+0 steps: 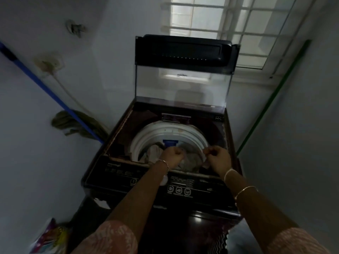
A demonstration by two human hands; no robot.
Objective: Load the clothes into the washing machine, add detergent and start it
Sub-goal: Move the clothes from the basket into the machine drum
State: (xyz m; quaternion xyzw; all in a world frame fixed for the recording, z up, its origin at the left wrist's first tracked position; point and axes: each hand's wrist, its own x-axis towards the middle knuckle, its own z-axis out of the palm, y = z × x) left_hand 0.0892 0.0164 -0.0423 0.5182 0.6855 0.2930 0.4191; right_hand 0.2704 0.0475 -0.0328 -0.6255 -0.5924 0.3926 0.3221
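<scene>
The left hand (pixel 172 155) is curling into a fist down in the pile of clothes (pixel 192 158), and the right hand (pixel 219 159) is pinching at a pale fold just beside it. Both are appearing to grip cloth, though the dim light is hiding the fingertips themselves. The clothes are lying inside the white drum (pixel 146 136) of the washing machine (pixel 231 143), heaped toward the near side. One pale piece is hanging close to the rim under the right hand.

The glass lid (pixel 181 85) is standing upright behind the drum. Both forearms are reaching across the dark control panel (pixel 119 173) at the front, and the left wrist is passing close above its buttons. Thin bangles (pixel 245 189) are sitting on the right forearm.

The loading step looks nearly done, and no detergent is showing at the machine. A bright packet (pixel 47 235) is lying on the floor at the near left, but its contents cannot be told.

The likely troubles:
- Cloth left draped over the rim could be caught when the lid comes down.
- A forearm brushing the panel could be pressing a button too early.
- A bangle could be snagging on fabric as the hands come out.
- An uneven heap on the near side could be unbalancing the spin.

A mop (pixel 73 121) with a blue handle is leaning at the left wall, and a green pole (pixel 271 101) is leaning at the right.
</scene>
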